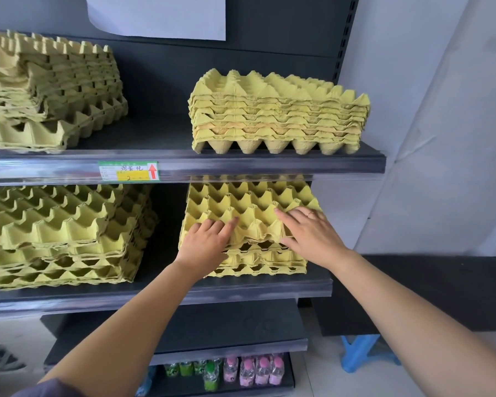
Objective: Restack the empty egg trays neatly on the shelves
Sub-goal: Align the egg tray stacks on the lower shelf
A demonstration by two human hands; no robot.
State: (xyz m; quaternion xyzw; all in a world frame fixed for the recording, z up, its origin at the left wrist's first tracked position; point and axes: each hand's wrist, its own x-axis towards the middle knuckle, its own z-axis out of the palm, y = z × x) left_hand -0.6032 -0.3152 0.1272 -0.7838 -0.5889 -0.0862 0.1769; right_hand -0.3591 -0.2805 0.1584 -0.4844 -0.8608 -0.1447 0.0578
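Two hands on top egg tray (249, 207) of right stack (264, 262), middle shelf (155, 296). Right hand (309, 233) flat, fingers spread, pressing tray. Left hand (209, 239) at front edge, fingers bent, thumb hidden; grip cannot be told. Neat stack (278, 116) on shelf above. Untidy stacks left: upper stack (49, 90), lower stack (63, 230).

Upper shelf (298, 164) bearing two egg-tray stacks (278, 113), second shelf (241, 292) two more, bottom shelf (269, 390) bottles (255, 371)
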